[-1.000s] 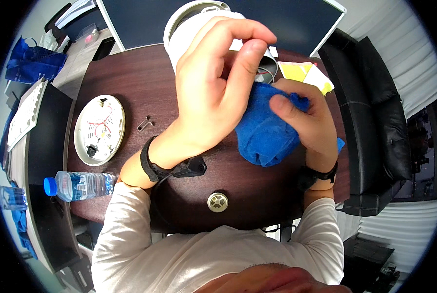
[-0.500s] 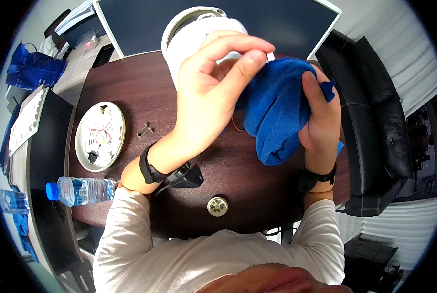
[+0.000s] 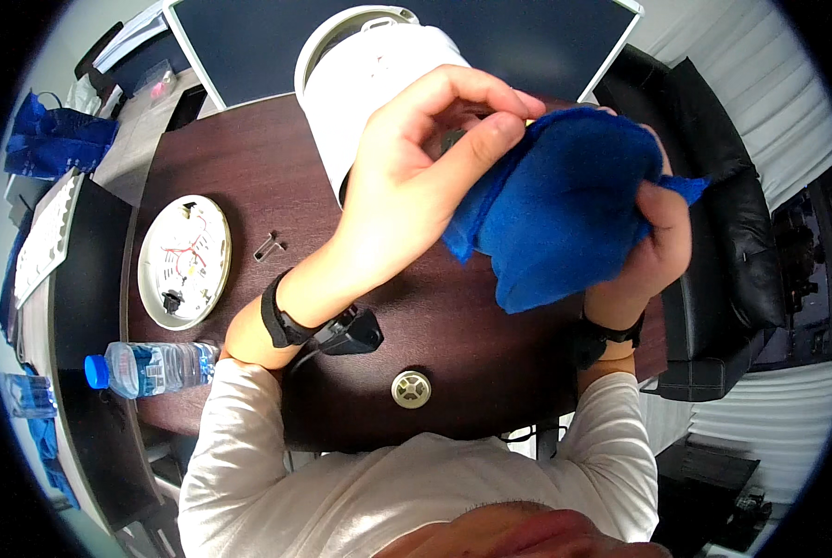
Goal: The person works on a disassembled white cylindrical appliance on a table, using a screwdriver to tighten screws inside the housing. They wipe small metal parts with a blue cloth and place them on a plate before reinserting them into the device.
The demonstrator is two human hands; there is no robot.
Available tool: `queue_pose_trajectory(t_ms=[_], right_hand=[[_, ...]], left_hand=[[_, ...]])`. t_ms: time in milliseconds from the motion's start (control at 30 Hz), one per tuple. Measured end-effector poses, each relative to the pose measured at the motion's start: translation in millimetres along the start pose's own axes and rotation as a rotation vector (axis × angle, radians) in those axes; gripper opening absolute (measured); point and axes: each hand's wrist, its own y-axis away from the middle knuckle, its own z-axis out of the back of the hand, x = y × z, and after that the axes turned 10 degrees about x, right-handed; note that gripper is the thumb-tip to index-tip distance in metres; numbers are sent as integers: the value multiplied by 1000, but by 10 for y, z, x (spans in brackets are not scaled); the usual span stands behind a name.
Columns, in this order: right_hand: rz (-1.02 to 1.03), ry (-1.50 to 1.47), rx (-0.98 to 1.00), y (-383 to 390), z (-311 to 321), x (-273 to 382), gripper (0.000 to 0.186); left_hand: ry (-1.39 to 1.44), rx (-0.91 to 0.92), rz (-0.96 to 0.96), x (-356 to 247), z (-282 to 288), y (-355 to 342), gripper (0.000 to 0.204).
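Note:
My right hand (image 3: 659, 228) grips a blue cloth (image 3: 565, 219), which is bunched and hangs over whatever it covers. Beside the cloth's left edge, the thumb and fingers of my left hand (image 3: 425, 167) come together in a pinch. A tiny pale bit shows at those fingertips, too small to name. Behind my left hand stands a large white rounded housing (image 3: 351, 112) with a rim and a small handle. At the left of the table lies a round shallow white base (image 3: 185, 262) with red wires inside. Small metal pieces (image 3: 269, 247) rest between that base and my left forearm.
A water bottle (image 3: 160, 368) with a blue cap lies at the table's left edge. Near my body sits a small round cream part (image 3: 411, 389) on the dark wooden table (image 3: 472, 363). A dark panel (image 3: 509, 46) rises behind; a black sofa (image 3: 713, 223) stands to the right.
The blue cloth has turned and spread wider, its left edge now beside my left fingertips. My right hand has moved right and down. The small white piece seen at my left fingers is mostly hidden now.

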Motion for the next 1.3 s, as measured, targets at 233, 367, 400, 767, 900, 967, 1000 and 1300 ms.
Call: queue_pose_trajectory(t_ms=[233,367,400,767,900,967,1000,1300], right_hand=[[78,49,-280,17,76,63,33],[-214,-141,-31,-125,157,79,32],[-247,-120,-55,-151,158,47,33],[-248,837,441,-124,-50,-131,47],[-325,594,144,-1,-170,-118,31],[-256,456,-17,-36,-159,-172,21],[-242,397,-70,-57,-137,-196,17],[-83,429,96,-185,66,-228,9]], left_hand=[[-203,-100,162,85,-199,78,13],[-173,-113,-3,-88,-16,53,14],[-158,-101,-26,-152,36,55,16],[-270,-31,182,-185,-19,72,14],[-441,-89,181,-146,51,67,13],[-361,-134,118,-156,51,37,13],[-379,-146,73,-179,37,29,13],[-244,320,183,-451,-62,151,12]])
